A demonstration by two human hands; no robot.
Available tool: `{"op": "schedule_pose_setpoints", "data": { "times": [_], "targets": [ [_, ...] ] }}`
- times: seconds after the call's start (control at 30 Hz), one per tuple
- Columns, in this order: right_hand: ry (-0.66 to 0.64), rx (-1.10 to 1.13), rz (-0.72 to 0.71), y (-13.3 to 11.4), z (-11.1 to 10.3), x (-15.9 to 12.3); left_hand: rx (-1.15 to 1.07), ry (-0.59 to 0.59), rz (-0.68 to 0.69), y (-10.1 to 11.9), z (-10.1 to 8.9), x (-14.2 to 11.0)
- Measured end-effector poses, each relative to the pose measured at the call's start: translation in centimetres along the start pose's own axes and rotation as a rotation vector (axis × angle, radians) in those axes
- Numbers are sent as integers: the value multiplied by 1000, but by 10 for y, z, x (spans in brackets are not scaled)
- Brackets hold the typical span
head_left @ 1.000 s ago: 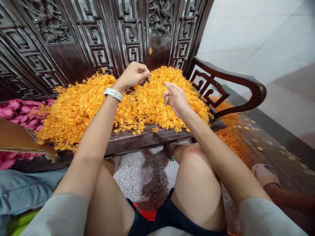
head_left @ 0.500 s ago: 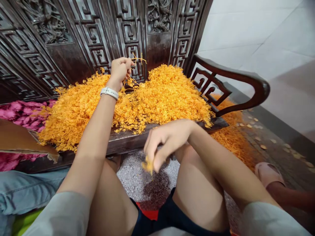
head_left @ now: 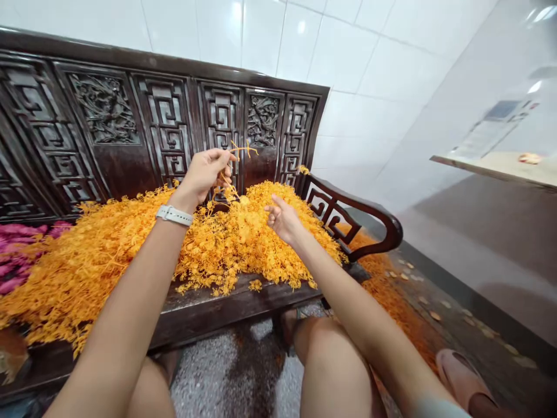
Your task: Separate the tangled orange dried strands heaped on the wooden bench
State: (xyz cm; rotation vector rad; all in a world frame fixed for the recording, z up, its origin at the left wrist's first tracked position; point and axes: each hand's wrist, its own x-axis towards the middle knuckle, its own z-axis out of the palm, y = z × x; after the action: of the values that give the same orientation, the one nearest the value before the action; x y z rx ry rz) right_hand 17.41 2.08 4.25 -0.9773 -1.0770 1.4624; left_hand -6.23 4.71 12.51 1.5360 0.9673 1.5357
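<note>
My left hand, with a pale watch band on the wrist, pinches a thin orange sprig above the bench. Its bare branching tip sticks out past the fingers, and more stem hangs below them. Over the right part of the orange flower pile, my right hand has its fingers apart, some loosely curled, and I see nothing in them. A blurred orange patch shows just left of those fingers; I cannot make out whether it is a loose flower piece.
The pile lies on a dark carved wooden bench with a curved armrest. Pink flowers lie at the left end. Orange material covers floor beyond the armrest, near a person's shoe. A shelf juts from the right wall.
My right hand has gone from above my lap up to the pile and let go of a small orange flower piece. My left hand still holds the sprig. The view has tilted up.
</note>
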Motion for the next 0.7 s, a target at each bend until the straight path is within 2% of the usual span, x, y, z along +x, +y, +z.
{"op": "schedule_pose_setpoints", "data": {
  "times": [0.07, 0.1, 0.2, 0.3, 0.37, 0.5, 0.57, 0.7],
  "targets": [
    [34, -65, 168, 15, -3, 7, -4, 76, -36, 5, 3, 1],
    [5, -96, 207, 24, -5, 6, -15, 100, -65, 5, 6, 3],
    [-131, -177, 108, 42, -7, -10, -83, 109, -143, -6, 18, 6],
    [-205, -137, -43, 40, -3, -26, -144, 116, -202, -17, 31, 5],
    [-212, -27, -50, 33, 2, -29, -161, 109, -249, -23, 36, 1],
    [-143, 148, -37, 24, 10, -25, 12, -102, -259, -31, 39, -8],
    [-107, 190, -40, 24, 10, -22, 130, -219, -206, -35, 37, -11],
    [-9, 235, -56, 25, 5, -16, 208, -355, -100, -40, 30, -16]
  ]
}}
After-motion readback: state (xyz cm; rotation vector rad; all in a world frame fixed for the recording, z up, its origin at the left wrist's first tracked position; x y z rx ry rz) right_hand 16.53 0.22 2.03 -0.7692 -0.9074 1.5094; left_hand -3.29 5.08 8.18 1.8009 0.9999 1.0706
